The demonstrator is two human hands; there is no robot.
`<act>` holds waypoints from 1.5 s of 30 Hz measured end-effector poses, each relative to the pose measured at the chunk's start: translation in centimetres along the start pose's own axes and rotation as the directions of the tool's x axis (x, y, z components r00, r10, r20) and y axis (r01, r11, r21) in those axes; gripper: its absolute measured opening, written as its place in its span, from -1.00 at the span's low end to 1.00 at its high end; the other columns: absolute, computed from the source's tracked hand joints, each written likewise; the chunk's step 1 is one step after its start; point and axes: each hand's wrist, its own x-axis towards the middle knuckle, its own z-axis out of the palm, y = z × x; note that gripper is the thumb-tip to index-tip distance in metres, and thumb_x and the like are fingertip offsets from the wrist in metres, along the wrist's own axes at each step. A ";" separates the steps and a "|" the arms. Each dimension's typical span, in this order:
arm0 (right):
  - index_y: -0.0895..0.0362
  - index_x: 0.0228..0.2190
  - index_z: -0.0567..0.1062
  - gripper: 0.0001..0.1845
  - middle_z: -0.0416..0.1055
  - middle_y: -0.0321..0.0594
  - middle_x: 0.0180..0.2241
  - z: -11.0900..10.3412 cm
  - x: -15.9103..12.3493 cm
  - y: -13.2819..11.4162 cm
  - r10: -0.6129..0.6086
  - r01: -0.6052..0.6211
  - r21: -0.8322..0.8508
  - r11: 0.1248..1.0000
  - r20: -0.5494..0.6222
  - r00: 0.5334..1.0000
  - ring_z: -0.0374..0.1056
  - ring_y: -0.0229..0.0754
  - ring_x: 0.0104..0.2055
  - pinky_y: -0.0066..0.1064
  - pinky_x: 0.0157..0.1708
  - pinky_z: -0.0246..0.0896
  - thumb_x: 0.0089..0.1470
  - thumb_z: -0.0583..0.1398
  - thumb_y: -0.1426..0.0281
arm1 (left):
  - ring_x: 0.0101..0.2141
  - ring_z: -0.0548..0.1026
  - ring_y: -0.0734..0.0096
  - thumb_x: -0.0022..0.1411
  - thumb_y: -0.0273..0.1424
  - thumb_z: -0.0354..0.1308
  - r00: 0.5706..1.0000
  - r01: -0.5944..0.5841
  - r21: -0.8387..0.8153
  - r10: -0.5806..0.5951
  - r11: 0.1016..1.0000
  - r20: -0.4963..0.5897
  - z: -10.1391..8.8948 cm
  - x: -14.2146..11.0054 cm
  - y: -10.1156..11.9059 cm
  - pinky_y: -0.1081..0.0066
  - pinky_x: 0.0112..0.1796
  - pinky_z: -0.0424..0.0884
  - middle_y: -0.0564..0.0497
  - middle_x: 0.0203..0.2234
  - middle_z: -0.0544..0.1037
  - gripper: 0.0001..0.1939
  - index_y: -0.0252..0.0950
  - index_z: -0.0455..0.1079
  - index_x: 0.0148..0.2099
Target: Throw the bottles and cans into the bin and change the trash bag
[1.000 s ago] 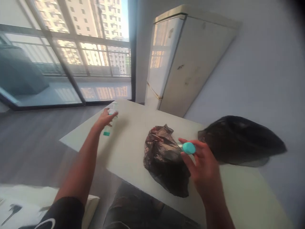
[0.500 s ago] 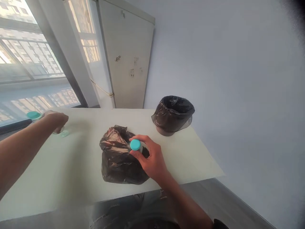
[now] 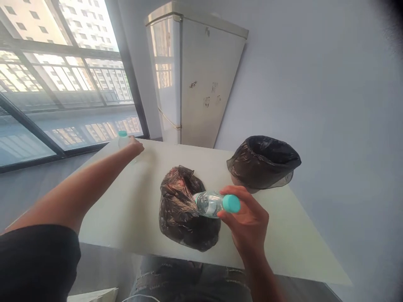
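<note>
My right hand (image 3: 247,216) grips a clear plastic bottle (image 3: 209,204) near its teal cap, thumb and fingers on either side of the neck. The bottle is tilted, its base pointing left over a crumpled black plastic bag (image 3: 185,222) on the table. My left arm stretches to the far left of the table. There my left hand (image 3: 136,146) is beside a second clear bottle (image 3: 122,139), upright with a teal cap. The left fingers are mostly hidden, so I cannot see whether they hold it.
A bin lined with a black bag (image 3: 264,161) stands at the right rear of the white table (image 3: 302,243). Behind the table are a fridge (image 3: 208,84) and a glass window (image 3: 72,84). A wall (image 3: 330,126) rises on the right.
The view has swung left. My right hand has tipped the bottle, so its side now shows rather than mainly its cap. My left hand is still beside the far bottle.
</note>
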 end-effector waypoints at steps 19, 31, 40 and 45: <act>0.01 -0.10 0.58 -0.70 0.54 -0.14 -0.18 -0.2 -0.6 0.1 -0.081 0.053 -0.127 0.990 -0.226 0.971 0.48 0.03 -0.13 -0.10 -0.13 0.46 0.16 0.40 0.20 | 0.09 0.51 -0.13 0.06 0.02 0.45 0.980 0.051 0.038 -0.058 0.998 0.190 -2.3 -1.9 1.6 -0.27 0.25 0.14 -0.21 -0.30 0.62 -0.46 -0.32 0.53 -0.14; -0.09 0.07 0.54 -0.64 0.57 -0.19 -0.24 0.8 -3.7 -4.1 -0.338 0.340 -0.005 0.941 -0.115 0.934 0.46 0.11 -0.05 0.22 0.00 0.50 0.25 0.37 0.28 | 0.18 0.49 -0.17 0.08 -0.25 0.48 0.910 -0.296 -0.594 0.410 0.748 0.062 -8.8 -30.2 20.3 -0.09 0.25 0.40 -0.09 0.17 0.54 -0.19 0.05 0.35 0.36; 0.04 0.00 0.55 -0.75 0.56 -0.10 0.03 3.7 -1.9 2.9 0.282 -0.244 -0.159 0.957 0.287 0.916 0.51 -0.01 0.05 -0.11 0.11 0.42 0.41 0.15 0.26 | 0.06 0.48 0.03 0.15 -0.15 0.43 0.910 0.000 -0.263 -0.110 0.965 -0.400 -6.0 -31.0 6.4 0.10 0.08 0.47 -0.13 0.01 0.46 -0.41 -0.21 0.42 0.16; 0.08 -0.20 0.64 -0.69 0.65 -0.10 -0.20 6.8 -1.8 7.9 0.486 0.012 -0.687 0.727 0.527 0.697 0.59 0.01 -0.15 -0.28 -0.11 0.39 0.22 0.12 0.58 | -0.03 0.46 0.01 0.04 -0.11 0.42 0.772 0.367 -0.257 -0.447 0.894 -0.452 -3.2 -29.0 -5.4 0.07 0.04 0.44 -0.09 -0.16 0.44 -0.39 -0.30 0.44 0.07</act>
